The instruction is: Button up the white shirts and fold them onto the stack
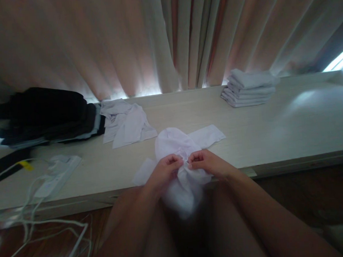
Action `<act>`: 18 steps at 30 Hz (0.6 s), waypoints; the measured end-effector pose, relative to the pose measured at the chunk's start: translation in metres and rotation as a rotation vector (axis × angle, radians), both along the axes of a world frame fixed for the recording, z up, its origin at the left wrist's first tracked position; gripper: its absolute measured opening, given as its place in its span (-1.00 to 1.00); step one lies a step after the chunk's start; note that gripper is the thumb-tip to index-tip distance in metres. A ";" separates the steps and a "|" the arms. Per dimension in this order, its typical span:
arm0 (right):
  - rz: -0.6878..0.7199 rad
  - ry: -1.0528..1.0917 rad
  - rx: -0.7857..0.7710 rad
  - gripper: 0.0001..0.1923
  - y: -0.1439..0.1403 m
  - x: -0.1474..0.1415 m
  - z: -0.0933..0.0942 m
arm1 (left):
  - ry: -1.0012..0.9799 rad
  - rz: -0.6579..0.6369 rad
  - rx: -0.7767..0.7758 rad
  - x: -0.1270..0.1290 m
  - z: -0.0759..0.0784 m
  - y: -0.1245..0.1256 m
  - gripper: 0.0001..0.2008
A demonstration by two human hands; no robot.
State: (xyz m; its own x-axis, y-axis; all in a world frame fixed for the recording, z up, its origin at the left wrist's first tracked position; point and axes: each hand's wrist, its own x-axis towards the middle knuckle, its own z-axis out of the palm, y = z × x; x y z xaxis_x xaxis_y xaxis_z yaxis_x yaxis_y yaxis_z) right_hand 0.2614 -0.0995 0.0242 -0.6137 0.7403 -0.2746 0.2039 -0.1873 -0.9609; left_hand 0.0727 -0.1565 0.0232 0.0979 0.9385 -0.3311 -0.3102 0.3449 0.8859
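Observation:
A white shirt (pixel 172 141) lies bunched at the front edge of the pale ledge, its lower part hanging over toward my lap. One sleeve (pixel 208 136) stretches out to the right on the ledge, and another flap of cloth shows at the left. My left hand (pixel 170 167) pinches the gathered cloth near its middle. Close beside it, my right hand (pixel 201 161) pinches the same cloth, fingertips almost meeting those of the left. Whether a button or other small part is between the fingers is too small to tell. The hanging cloth is blurred.
A neat stack of folded white clothes (pixel 249 89) stands at the back right. Crumpled white cloth (pixel 127 121) lies left of centre, next to a pile of dark clothes (pixel 48 112). A white power strip (pixel 58 176) with loose cables (pixel 75 223) is at the left. Curtains (pixel 119 42) hang behind the ledge (pixel 293 128).

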 end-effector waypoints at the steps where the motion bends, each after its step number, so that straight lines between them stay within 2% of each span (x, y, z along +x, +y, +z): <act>1: -0.011 0.001 -0.010 -0.82 -0.001 -0.002 -0.001 | -0.009 0.012 0.001 0.000 -0.001 -0.001 -0.68; 8: -0.029 0.040 -0.052 -0.90 0.000 -0.012 -0.011 | 0.012 0.065 0.028 0.000 -0.006 -0.003 -0.75; 14: -0.023 -0.033 0.103 -0.96 0.009 -0.003 -0.017 | 0.205 0.276 0.096 -0.024 0.003 0.000 -0.81; 16: -0.010 -0.124 0.147 -0.94 0.013 0.003 -0.018 | 0.296 0.224 0.109 -0.034 0.006 -0.001 -0.81; 18: -0.003 -0.317 0.219 -0.88 0.020 0.008 -0.022 | 0.408 0.007 0.131 -0.042 0.006 -0.002 -0.77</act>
State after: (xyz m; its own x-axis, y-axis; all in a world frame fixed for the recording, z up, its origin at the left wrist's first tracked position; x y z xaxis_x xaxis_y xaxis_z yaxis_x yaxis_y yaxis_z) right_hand 0.2690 -0.0799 0.0021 -0.5217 0.8041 -0.2851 0.4970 0.0148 -0.8676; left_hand 0.0309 -0.1581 0.0295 -0.0231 0.9753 -0.2197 0.0726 0.2208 0.9726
